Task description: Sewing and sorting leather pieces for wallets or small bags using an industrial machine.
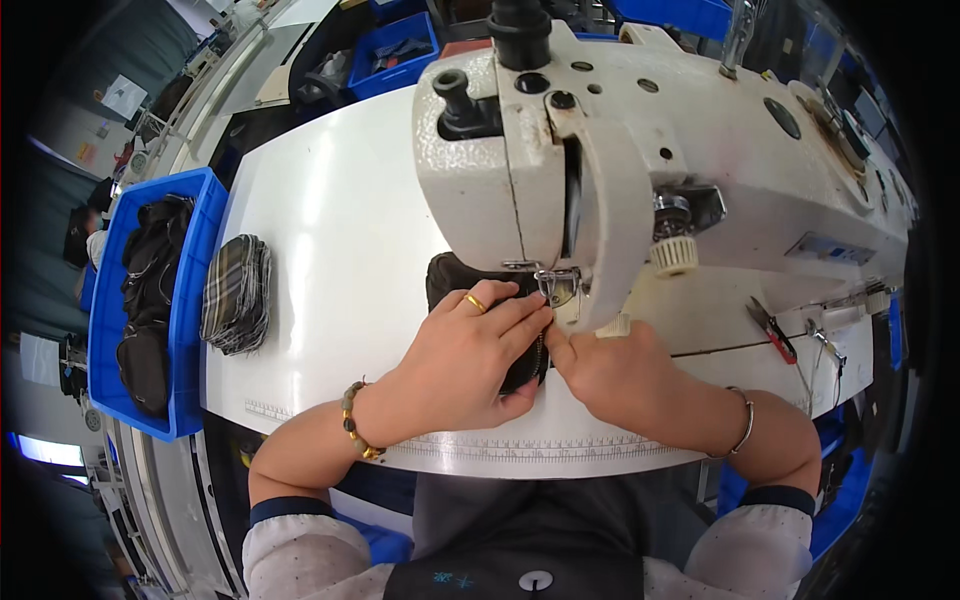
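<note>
A small black fabric pouch (448,277) with a zipper along its right edge lies under the presser foot (556,285) of a white sewing machine (560,180). My left hand (462,355) rests across the pouch, its fingers reaching toward the foot and its thumb bent at the near edge, holding the fabric. Close to the foot, my right hand (625,375) has its fingers curled, with the index finger and thumb at the pouch's right edge. Both hands cover much of the pouch, and the right fingertips are partly hidden.
Left of the white table (330,190), a blue bin (195,370) holds several black pouches. Beside it sits a stack of plaid fabric pieces (236,295). Red-handled thread snips (772,332) lie to the right. A ruler strip (480,447) follows the table's front edge.
</note>
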Available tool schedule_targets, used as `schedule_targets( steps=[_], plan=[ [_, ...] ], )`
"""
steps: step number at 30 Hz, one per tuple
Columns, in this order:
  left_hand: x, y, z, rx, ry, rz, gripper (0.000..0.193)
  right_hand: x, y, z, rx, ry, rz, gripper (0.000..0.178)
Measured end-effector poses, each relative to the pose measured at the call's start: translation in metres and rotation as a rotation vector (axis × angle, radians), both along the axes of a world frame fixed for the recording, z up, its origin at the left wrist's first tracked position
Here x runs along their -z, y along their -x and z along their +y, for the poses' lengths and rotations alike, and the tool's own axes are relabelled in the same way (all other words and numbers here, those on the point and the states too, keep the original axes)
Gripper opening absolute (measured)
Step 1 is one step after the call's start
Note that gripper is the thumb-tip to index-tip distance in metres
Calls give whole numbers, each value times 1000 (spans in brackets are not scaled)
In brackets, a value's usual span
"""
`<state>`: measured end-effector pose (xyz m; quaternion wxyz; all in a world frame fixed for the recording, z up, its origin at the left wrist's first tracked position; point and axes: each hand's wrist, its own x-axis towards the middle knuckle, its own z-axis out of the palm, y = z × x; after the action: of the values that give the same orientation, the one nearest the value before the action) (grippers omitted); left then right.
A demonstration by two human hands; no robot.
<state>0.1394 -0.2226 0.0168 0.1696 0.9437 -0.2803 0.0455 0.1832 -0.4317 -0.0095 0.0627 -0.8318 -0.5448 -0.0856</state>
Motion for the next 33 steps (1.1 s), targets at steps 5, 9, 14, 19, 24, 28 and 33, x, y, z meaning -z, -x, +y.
schedule_targets(
  steps=[5, 9, 14, 19, 24, 28, 33],
  plan=[
    [3, -6, 1, -1, -33, -42, 58, 9, -8, -3, 7, -142, 41, 5],
    [4, -10, -4, 11, -78, -91, 52, 10, -15, -2, -57, -265, 102, 7],
    [1, -7, -10, 43, -128, -121, 45, -14, 3, -41, -13, -139, 80, 6],
    [0, -2, -12, -18, -132, -98, 45, -25, 28, -140, 447, -702, -15, 19],
    [0, -3, -11, -31, -72, -51, 44, 0, 12, -242, 1189, -1354, -67, 51],
    [-5, -4, -10, 11, -87, -107, 45, 23, -13, -270, 1233, -1348, -86, 54],
    [-12, -5, -8, 13, -175, -31, 52, 17, -5, -244, 1117, -1374, -176, 56]
  ],
)
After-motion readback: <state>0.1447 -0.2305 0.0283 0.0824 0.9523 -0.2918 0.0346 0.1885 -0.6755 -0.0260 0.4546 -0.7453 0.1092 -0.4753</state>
